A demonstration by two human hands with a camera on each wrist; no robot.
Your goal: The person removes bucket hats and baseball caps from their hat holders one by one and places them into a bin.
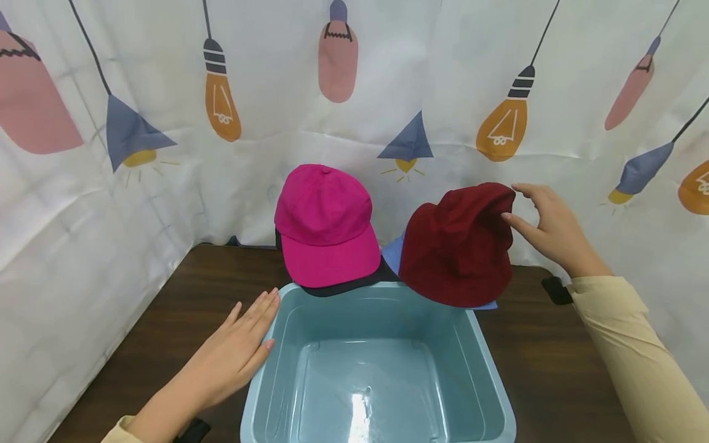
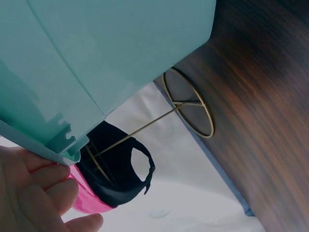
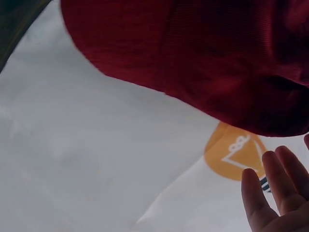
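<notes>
A white cloth printed with lamps and bulbs rises along the far and left edges of a dark wooden table

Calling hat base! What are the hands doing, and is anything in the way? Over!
Left hand against light-blue plastic tub. Right hand beside dark-red bucket hat, contact unclear. Nothing seen between that hand and hat.

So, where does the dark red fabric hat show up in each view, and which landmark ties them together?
Head: dark red fabric hat right of centre, beside the right hand.
Left wrist: not in it.
Right wrist: hat across the top, cut off by the frame.
Shared landmark: white fabric backdrop, visible in all three.
</notes>
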